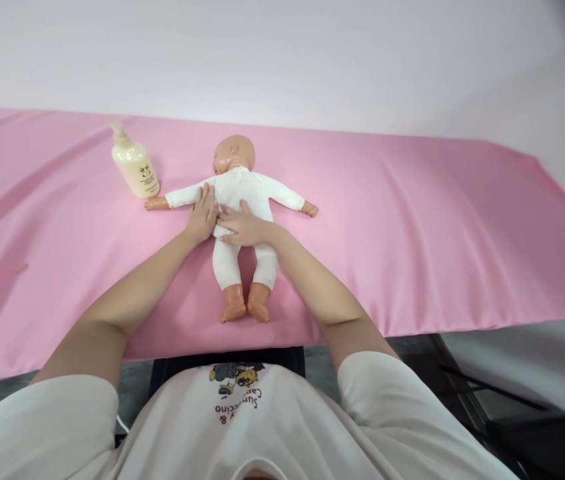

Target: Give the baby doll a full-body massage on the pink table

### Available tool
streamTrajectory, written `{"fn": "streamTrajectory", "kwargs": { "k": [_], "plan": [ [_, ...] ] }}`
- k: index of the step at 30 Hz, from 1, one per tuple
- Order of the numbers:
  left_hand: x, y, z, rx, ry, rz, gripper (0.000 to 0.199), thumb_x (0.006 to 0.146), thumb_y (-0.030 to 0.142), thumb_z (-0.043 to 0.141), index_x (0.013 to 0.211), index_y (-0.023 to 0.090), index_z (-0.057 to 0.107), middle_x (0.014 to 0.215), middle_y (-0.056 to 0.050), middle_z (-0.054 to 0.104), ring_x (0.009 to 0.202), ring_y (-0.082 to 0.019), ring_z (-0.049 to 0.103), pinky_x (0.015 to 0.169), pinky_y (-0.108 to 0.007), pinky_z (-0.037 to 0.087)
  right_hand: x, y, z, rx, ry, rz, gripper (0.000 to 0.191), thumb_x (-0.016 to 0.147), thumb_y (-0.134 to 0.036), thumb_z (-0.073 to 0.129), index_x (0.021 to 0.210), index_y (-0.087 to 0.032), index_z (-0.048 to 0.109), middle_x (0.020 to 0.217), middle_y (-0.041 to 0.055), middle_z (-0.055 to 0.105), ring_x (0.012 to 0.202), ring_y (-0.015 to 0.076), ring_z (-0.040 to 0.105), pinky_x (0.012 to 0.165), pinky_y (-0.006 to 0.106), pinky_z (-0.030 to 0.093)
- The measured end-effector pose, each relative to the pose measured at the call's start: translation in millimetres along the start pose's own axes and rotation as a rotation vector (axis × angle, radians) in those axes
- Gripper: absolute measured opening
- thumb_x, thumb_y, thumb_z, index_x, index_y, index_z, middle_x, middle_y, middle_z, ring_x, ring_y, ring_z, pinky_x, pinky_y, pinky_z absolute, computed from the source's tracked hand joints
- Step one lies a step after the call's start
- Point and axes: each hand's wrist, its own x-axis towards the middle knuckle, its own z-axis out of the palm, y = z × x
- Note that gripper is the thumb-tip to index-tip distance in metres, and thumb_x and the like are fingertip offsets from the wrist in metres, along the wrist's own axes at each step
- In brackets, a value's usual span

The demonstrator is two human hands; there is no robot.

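Two bare hands met the white-suited doll (pixel 257 195), which lay back up, its long axis running away from the person, head farthest. The right hand (pixel 245 227) crossed the doll's lower back; the left hand (pixel 202 219) lay along the doll's left-hand flank, so both were equally near. Fingers were straight and flat, closed around nothing. A pump bottle (pixel 135 163) stood just beyond the doll's outstretched left-hand arm. Pink cloth (pixel 412 240) spread under and around the doll; a pale wall (pixel 282 60) rose past its head.
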Motion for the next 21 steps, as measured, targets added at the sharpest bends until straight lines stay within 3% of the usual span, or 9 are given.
{"fn": "streamTrajectory", "kwargs": {
  "k": [3, 6, 7, 9, 11, 13, 14, 17, 21],
  "plan": [
    [3.2, -3.4, -1.2, -0.034, -0.019, 0.098, 0.091, 0.102, 0.078, 0.009, 0.169, 0.020, 0.030, 0.180, -0.014, 0.014, 0.168, -0.036, 0.002, 0.135, -0.063, 0.009, -8.3, 6.5, -20.6, 0.208, -0.129, -0.017, 0.056, 0.097, -0.057, 0.067, 0.137, -0.018, 0.073, 0.142, 0.0146, 0.071, 0.154, 0.0282, 0.047, 0.131, 0.051, 0.030],
    [4.8, -4.4, -1.3, -0.013, -0.056, 0.183, 0.090, 0.102, 0.079, 0.016, 0.167, 0.021, 0.034, 0.179, -0.014, 0.015, 0.168, -0.038, 0.000, 0.133, -0.067, 0.007, -9.5, 30.9, -28.4, 0.580, -0.349, -0.189, 0.039, 0.099, -0.048, 0.066, 0.113, -0.015, 0.083, 0.120, 0.0112, 0.081, 0.135, 0.0215, 0.065, 0.126, 0.039, 0.038],
    [4.8, -4.0, -1.7, -0.006, -0.065, 0.202, 0.090, 0.102, 0.079, 0.019, 0.167, 0.020, 0.035, 0.179, -0.015, 0.016, 0.168, -0.039, 0.001, 0.133, -0.068, 0.008, -7.8, 40.7, -26.0, 0.726, -0.347, -0.223, 0.041, 0.101, -0.049, 0.063, 0.107, -0.013, 0.083, 0.114, 0.0116, 0.082, 0.128, 0.0213, 0.069, 0.122, 0.038, 0.042],
    [4.1, -2.2, -3.7, -0.016, -0.083, 0.237, 0.091, 0.102, 0.079, 0.022, 0.167, 0.017, 0.035, 0.178, -0.016, 0.019, 0.168, -0.038, 0.005, 0.134, -0.066, 0.011, -1.6, 59.0, -16.0, 1.001, -0.155, -0.198, 0.049, 0.100, -0.055, 0.059, 0.094, -0.012, 0.081, 0.105, 0.0134, 0.082, 0.109, 0.0228, 0.077, 0.112, 0.039, 0.052],
    [2.9, 0.6, -6.7, -0.047, -0.100, 0.268, 0.088, 0.103, 0.075, 0.021, 0.167, 0.016, 0.035, 0.177, -0.015, 0.024, 0.167, -0.036, 0.010, 0.136, -0.061, 0.013, 6.0, 72.8, -3.9, 1.115, 0.247, -0.075, 0.049, 0.102, -0.057, 0.054, 0.105, -0.013, 0.077, 0.117, 0.0145, 0.080, 0.105, 0.0219, 0.076, 0.109, 0.039, 0.055],
    [2.1, 3.1, -9.2, -0.065, -0.103, 0.290, 0.085, 0.105, 0.072, 0.019, 0.166, 0.017, 0.038, 0.176, -0.013, 0.029, 0.167, -0.035, 0.015, 0.137, -0.058, 0.014, 12.2, 81.6, 4.9, 0.949, 0.528, 0.030, 0.050, 0.105, -0.053, 0.050, 0.130, -0.015, 0.069, 0.141, 0.0154, 0.070, 0.127, 0.0206, 0.067, 0.120, 0.038, 0.047],
    [2.0, 3.6, -9.6, -0.064, -0.100, 0.300, 0.084, 0.105, 0.072, 0.019, 0.165, 0.018, 0.040, 0.174, -0.012, 0.032, 0.167, -0.035, 0.016, 0.137, -0.058, 0.014, 14.3, 84.4, 7.4, 0.804, 0.572, 0.060, 0.053, 0.107, -0.051, 0.047, 0.143, -0.015, 0.062, 0.153, 0.0154, 0.061, 0.141, 0.0205, 0.057, 0.127, 0.039, 0.038],
    [3.4, 0.2, -5.7, -0.040, -0.096, 0.330, 0.085, 0.104, 0.073, 0.019, 0.162, 0.016, 0.045, 0.172, -0.012, 0.039, 0.166, -0.035, 0.019, 0.138, -0.056, 0.014, 17.4, 87.0, 9.2, 0.407, 0.423, 0.106, 0.064, 0.110, -0.043, 0.037, 0.165, -0.011, 0.036, 0.177, 0.0128, 0.027, 0.167, 0.0240, 0.016, 0.137, 0.049, 0.011],
    [6.1, -12.0, 7.1, -0.011, -0.096, 0.302, 0.090, 0.104, 0.073, 0.015, 0.168, 0.012, 0.032, 0.175, -0.014, 0.030, 0.168, -0.034, 0.009, 0.138, -0.056, 0.008, 16.9, 73.7, 8.5, 0.123, 0.194, 0.172, 0.077, 0.109, -0.047, 0.034, 0.173, -0.011, 0.012, 0.181, 0.0117, -0.001, 0.169, 0.0351, -0.003, 0.134, 0.064, 0.008]
  ]
}}
